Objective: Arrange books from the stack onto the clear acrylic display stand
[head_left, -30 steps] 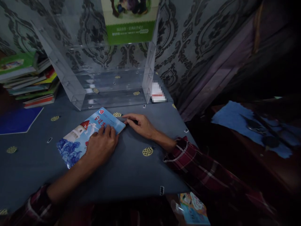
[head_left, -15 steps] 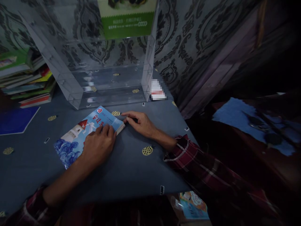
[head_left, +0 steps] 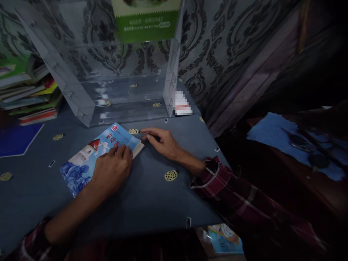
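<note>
Blue-covered book (head_left: 102, 146): one, lying face up and askew on a dark patterned tablecloth (head_left: 152, 192), just in front of a clear rack (head_left: 63, 81). Left hand (head_left: 114, 165): palm down across the cover, fingers loosely bent, probably to keep it from sliding; thumb hidden, so cannot tell whether pinching an edge. Right hand (head_left: 163, 143): at the far right corner, thumb and forefinger slightly parted, perhaps to square or feel that end; contact and hold, cannot tell. Further out: stacked books (head_left: 32, 96) and blue sheet (head_left: 19, 139) to the left; green-banded booklet (head_left: 148, 29) up on the rack, apparently for front display. Compared with one second earlier: pale page edge (head_left: 138, 149) now exposed at the right end; both hands in much the same places.
</note>
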The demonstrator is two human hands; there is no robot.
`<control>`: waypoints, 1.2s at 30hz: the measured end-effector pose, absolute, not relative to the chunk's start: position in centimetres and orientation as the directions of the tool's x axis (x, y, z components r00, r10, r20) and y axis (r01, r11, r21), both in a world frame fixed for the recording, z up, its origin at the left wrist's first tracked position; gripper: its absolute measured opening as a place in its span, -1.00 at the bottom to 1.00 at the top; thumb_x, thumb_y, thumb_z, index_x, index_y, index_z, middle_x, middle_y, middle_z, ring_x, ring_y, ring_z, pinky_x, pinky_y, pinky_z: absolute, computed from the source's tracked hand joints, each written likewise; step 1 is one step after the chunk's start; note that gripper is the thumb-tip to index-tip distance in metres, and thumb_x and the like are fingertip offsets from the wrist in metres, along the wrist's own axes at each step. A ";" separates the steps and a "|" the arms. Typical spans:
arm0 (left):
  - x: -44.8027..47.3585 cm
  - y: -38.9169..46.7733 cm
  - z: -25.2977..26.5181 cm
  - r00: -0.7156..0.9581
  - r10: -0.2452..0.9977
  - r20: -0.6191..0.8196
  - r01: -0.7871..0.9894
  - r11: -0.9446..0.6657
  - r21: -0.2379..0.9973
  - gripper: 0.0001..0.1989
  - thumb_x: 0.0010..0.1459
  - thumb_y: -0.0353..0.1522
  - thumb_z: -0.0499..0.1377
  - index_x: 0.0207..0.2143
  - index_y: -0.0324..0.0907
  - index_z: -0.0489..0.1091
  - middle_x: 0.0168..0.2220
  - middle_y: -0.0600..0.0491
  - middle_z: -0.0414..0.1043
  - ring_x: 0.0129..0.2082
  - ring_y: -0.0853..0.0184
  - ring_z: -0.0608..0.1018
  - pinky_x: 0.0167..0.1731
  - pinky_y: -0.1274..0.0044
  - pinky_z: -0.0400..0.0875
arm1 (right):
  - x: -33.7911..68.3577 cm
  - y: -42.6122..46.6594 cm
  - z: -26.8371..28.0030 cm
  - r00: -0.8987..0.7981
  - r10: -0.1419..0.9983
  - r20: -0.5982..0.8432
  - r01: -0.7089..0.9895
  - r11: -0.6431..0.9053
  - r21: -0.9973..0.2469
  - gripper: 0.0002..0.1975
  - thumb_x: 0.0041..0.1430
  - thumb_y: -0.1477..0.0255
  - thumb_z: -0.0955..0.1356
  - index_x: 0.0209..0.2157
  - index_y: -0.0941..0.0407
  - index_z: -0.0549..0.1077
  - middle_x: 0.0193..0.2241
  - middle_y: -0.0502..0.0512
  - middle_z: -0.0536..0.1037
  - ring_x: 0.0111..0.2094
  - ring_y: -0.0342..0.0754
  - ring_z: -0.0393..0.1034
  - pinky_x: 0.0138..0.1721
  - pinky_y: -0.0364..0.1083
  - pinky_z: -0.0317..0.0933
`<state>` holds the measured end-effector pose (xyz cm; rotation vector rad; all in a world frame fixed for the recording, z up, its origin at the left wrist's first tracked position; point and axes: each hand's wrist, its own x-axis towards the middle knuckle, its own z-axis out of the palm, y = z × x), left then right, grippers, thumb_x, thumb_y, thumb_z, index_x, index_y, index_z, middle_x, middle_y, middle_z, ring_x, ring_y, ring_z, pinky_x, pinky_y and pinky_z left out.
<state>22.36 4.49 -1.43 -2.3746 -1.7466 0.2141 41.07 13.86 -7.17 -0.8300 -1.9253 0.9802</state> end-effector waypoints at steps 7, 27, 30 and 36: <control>22.5 4.4 -1.9 0.293 0.956 0.015 0.922 -0.279 -0.268 -0.64 0.41 -0.42 -0.06 -0.07 -0.30 0.54 -0.06 -0.20 0.60 -0.10 -0.02 0.65 -0.34 0.29 0.60 | 41.1 13.6 -6.9 -0.419 0.752 0.509 0.130 0.605 -0.785 -0.71 0.36 0.47 0.27 0.03 0.09 0.52 -0.20 0.09 0.67 -0.14 -0.03 0.57 -0.03 0.00 0.43; 11.5 3.0 -2.7 0.158 0.979 0.126 0.986 -0.150 -0.072 -0.52 0.43 -0.21 -0.12 0.21 -0.11 0.42 0.21 -0.10 0.46 0.07 -0.04 0.56 -0.09 0.13 0.55 | 40.9 12.8 -7.3 -0.676 0.520 0.522 0.285 0.838 -0.465 -0.73 0.41 0.43 0.25 -0.03 0.13 0.56 -0.21 0.18 0.66 -0.20 0.02 0.57 -0.13 0.02 0.47; 10.3 2.4 -2.6 0.105 0.990 0.091 0.994 -0.102 -0.030 -0.50 0.43 -0.19 -0.14 0.24 -0.10 0.39 0.23 -0.09 0.43 0.02 0.00 0.59 -0.12 0.19 0.56 | 40.9 12.7 -7.3 -0.662 0.544 0.516 0.298 0.822 -0.484 -0.73 0.39 0.43 0.26 -0.02 0.15 0.55 -0.20 0.20 0.67 -0.20 0.04 0.58 -0.13 0.04 0.48; 12.0 1.3 -2.3 0.001 0.997 0.073 1.000 -0.001 -0.010 -0.53 0.40 -0.13 -0.07 0.19 -0.02 0.43 0.03 -0.08 0.47 -0.18 0.10 0.61 -0.32 0.36 0.52 | 40.7 13.0 -7.6 -0.672 0.574 0.469 0.303 0.790 -0.534 -0.71 0.39 0.43 0.28 0.05 0.15 0.51 0.00 0.28 0.61 0.04 0.10 0.51 0.09 0.15 0.42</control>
